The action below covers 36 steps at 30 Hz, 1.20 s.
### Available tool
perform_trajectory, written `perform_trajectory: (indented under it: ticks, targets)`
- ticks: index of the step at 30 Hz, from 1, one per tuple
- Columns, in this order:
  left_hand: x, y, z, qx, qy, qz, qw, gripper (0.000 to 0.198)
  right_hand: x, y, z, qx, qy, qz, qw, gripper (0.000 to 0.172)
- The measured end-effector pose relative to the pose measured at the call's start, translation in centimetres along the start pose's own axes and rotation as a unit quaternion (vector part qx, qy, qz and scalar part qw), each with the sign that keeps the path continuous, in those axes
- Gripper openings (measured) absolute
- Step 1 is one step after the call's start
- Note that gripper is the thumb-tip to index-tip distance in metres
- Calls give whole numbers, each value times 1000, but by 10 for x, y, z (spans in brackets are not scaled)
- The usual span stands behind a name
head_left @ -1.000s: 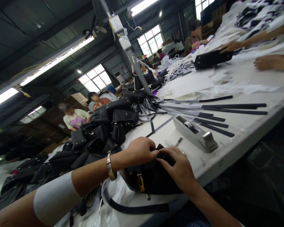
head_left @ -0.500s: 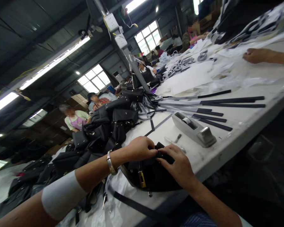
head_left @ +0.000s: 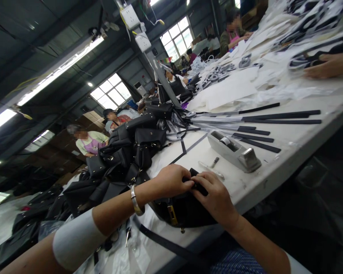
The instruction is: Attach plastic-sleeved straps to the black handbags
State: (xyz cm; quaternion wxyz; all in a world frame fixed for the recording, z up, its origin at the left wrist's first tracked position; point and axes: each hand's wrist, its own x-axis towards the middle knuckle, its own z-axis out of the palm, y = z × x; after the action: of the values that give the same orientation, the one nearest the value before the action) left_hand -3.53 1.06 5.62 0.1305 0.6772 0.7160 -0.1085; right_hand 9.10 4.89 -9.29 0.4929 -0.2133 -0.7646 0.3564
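Observation:
A small black handbag (head_left: 183,211) with a gold clasp lies at the near edge of the white table (head_left: 263,179). My left hand (head_left: 171,180) is closed on the bag's top edge, a silver bangle on its wrist. My right hand (head_left: 215,198) pinches the same top edge from the right, fingers curled. The fingertips of both hands meet over a black flap. A loose black strap (head_left: 165,243) trails under the bag toward me.
A grey tape dispenser (head_left: 234,150) stands right of my hands, with a small pen-like tool (head_left: 214,162) beside it. Black straps (head_left: 274,121) lie further right. A heap of black bags (head_left: 125,152) fills the left. Another person's hand (head_left: 326,64) works at the far right; several seated workers sit behind.
My hands stayed on the bag's top edge, shifting slightly. The other person's hand at the far right moved up onto the patterned material. The view tilted a little.

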Motion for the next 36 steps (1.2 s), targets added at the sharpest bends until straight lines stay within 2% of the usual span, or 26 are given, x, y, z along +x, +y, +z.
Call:
perform_trajectory:
  ticks: [4,8,11,15,20,24,27,29,32,36]
  targets:
    - [5,3,3,55,14,-5,998,27,1,2,2,10,-1,7,1000,18]
    - [9,3,4,42,2,7,999,27,3,5,2,23,3,31,999,19]
    - [5,-3,7,31,25,-7,999,29,5,6,-2,39,-8,67,997,23]
    - [-6,-11,16,-1,56,-21,998,43,5,4,-10,52,-41,104,992,20]
    - [-14,-8,29,-27,69,27,997,31,4,-3,-22,40,-45,152,987,14]
    - [-13,-11,44,-8,115,-4,993,26,5,-8,-26,74,-34,196,977,17]
    - [-8,-19,55,-47,151,-19,987,27,6,-12,-25,142,-66,221,963,15]
    - [-6,-23,58,-85,164,-18,983,27,7,-13,-25,150,-54,222,962,13]
    - [-6,-25,60,-132,160,-12,978,28,7,-12,-27,124,-1,213,969,12]
    - [-6,-24,60,-167,146,12,975,26,8,-6,-29,137,-28,216,966,18]
